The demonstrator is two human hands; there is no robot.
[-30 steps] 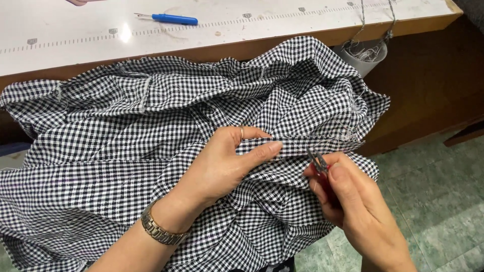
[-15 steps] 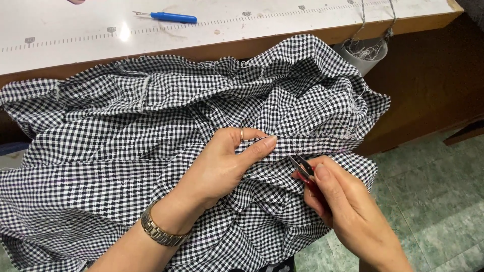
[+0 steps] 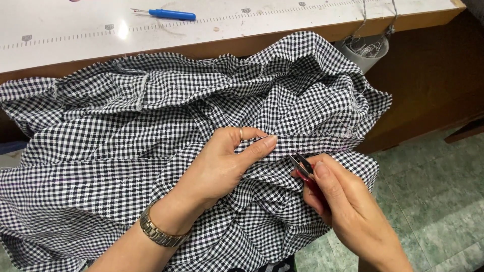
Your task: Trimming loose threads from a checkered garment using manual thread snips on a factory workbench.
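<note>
Both grips were closed: the left hand (image 3: 222,166) pinched a fold of the black-and-white checked fabric (image 3: 151,126) along a seam, and the right hand (image 3: 343,201) held small red-handled thread snips (image 3: 302,166), blades slightly parted, it seemed, just beside the left fingertips. The fabric lay heaped below the edge of the white counter (image 3: 252,25), where a blue seam ripper (image 3: 169,14) rested. With the tips so near, they could nick the cloth or a finger if the pinched fold slackened.

Seam ripper (image 3: 166,14) on table (image 3: 75,38), behind fabric (image 3: 126,131)
</note>
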